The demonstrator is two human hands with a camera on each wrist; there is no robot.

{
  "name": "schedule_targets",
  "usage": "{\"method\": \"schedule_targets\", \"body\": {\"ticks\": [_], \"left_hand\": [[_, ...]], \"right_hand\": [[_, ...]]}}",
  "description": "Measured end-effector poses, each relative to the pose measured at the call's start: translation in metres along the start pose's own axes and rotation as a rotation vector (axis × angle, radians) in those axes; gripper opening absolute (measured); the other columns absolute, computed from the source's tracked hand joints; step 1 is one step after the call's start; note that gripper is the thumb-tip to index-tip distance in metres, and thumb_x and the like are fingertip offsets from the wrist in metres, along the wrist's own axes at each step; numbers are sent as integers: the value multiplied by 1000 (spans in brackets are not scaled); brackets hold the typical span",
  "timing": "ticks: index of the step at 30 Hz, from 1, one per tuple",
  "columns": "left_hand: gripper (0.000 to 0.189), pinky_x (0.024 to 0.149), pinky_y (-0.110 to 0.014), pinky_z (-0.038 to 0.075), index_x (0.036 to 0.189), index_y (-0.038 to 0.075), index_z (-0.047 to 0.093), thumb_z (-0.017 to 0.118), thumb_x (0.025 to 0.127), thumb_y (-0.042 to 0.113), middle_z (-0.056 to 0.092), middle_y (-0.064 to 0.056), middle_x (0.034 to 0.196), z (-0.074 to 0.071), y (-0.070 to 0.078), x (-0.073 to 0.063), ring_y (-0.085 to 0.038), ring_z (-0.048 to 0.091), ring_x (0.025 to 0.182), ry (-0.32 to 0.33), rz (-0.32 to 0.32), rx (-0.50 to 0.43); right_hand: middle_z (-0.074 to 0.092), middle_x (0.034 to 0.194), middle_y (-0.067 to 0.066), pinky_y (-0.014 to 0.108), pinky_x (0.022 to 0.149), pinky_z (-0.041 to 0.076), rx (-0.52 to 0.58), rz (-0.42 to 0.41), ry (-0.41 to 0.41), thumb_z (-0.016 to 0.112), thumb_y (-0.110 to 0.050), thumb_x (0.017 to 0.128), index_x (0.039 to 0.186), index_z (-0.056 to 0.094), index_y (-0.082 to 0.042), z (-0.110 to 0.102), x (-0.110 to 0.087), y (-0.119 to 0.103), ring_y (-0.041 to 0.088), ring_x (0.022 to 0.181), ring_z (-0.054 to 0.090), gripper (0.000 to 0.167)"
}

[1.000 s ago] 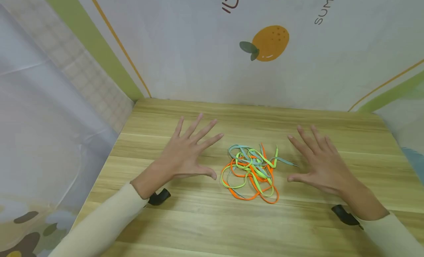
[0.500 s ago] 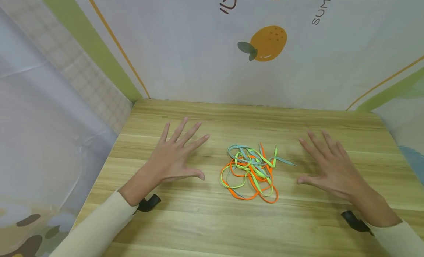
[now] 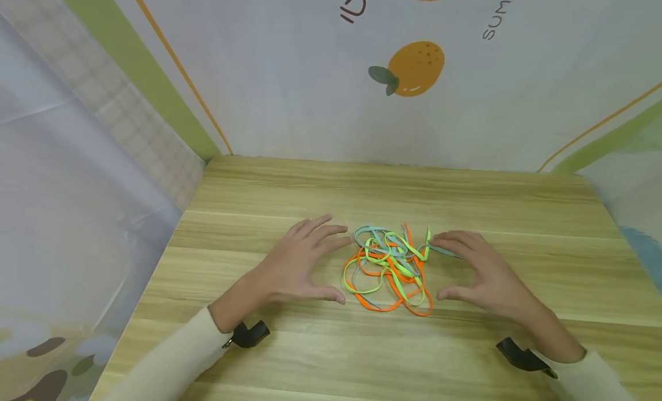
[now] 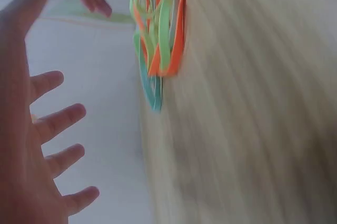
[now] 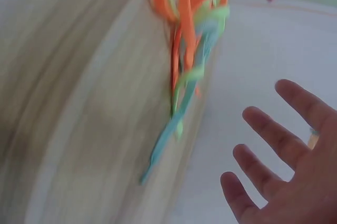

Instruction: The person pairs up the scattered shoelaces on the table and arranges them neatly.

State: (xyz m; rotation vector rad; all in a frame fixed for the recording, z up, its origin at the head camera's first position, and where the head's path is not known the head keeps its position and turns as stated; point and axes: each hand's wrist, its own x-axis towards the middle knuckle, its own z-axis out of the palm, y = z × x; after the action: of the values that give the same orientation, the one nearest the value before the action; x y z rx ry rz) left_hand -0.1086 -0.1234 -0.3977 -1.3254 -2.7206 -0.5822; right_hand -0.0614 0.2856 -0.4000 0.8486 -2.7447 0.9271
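Observation:
A loose tangle of flat shoelaces lies on the wooden tabletop in the head view: an orange shoelace (image 3: 381, 310), a yellow-green shoelace (image 3: 426, 255) and a grey-blue shoelace (image 3: 443, 251). To its left, my left hand (image 3: 295, 266) is held with relaxed, slightly bent fingers and the thumb apart, holding nothing. My right hand (image 3: 488, 274) is on the other side, its fingertips over or close by the grey-blue lace's tail; whether they touch it I cannot tell. In the right wrist view, that tail (image 5: 167, 130) hangs away from the bundle, apart from the fingers.
The wooden table (image 3: 320, 355) reaches back to a white printed cloth (image 3: 289, 91) that stands behind it. Another cloth (image 3: 46, 177) hangs along the left side. A black camera mount (image 3: 250, 335) is on the left wrist, and another mount (image 3: 522, 355) on the right.
Both hands first drew apart, then came in toward the shoelaces from either side. Their widely spread fingers have relaxed and bent. The shoelaces lie as before.

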Motion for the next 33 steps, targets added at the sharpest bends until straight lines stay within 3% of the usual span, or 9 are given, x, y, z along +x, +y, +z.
{"method": "schedule_targets", "body": {"ticks": [2,5,10,15,23,33], "left_hand": [[101,126,-60,31,161,24,56,84,80,77,53,2,161,4,4,3,-34,35,160,11,37,2],[93,122,-56,38,155,21,61,87,81,71,61,2,152,9,8,5,-33,45,154,12,84,27],[62,113,-50,47,137,19,76,91,88,52,69,1,135,16,12,8,-28,58,138,-38,131,89],[37,103,-44,51,121,23,84,91,91,42,72,3,125,22,15,10,-23,61,127,-84,170,159],[18,99,-40,52,108,25,86,91,92,32,73,6,116,28,18,10,-21,62,118,-79,191,160],[11,97,-39,53,100,23,86,92,93,28,73,6,112,28,19,10,-19,63,114,-59,183,147]], "right_hand": [[67,143,0,51,108,42,-13,-30,13,104,-40,66,143,71,-19,7,4,-6,25,132,55,86],[71,132,-6,39,105,44,-20,-50,23,104,-47,66,131,78,-19,17,6,-13,18,124,58,75],[69,112,-16,36,90,46,-25,-80,18,104,-49,65,110,83,-25,31,7,-18,11,108,57,55],[64,96,-18,29,80,43,-41,-124,-7,105,-45,65,95,84,-31,43,9,-19,5,93,49,40],[61,88,-21,27,72,44,-81,-186,-41,105,-37,68,89,85,-30,51,12,-21,3,86,47,30],[59,84,-22,24,68,43,-73,-227,-82,99,-16,72,82,83,-26,54,12,-20,3,82,45,22]]}}
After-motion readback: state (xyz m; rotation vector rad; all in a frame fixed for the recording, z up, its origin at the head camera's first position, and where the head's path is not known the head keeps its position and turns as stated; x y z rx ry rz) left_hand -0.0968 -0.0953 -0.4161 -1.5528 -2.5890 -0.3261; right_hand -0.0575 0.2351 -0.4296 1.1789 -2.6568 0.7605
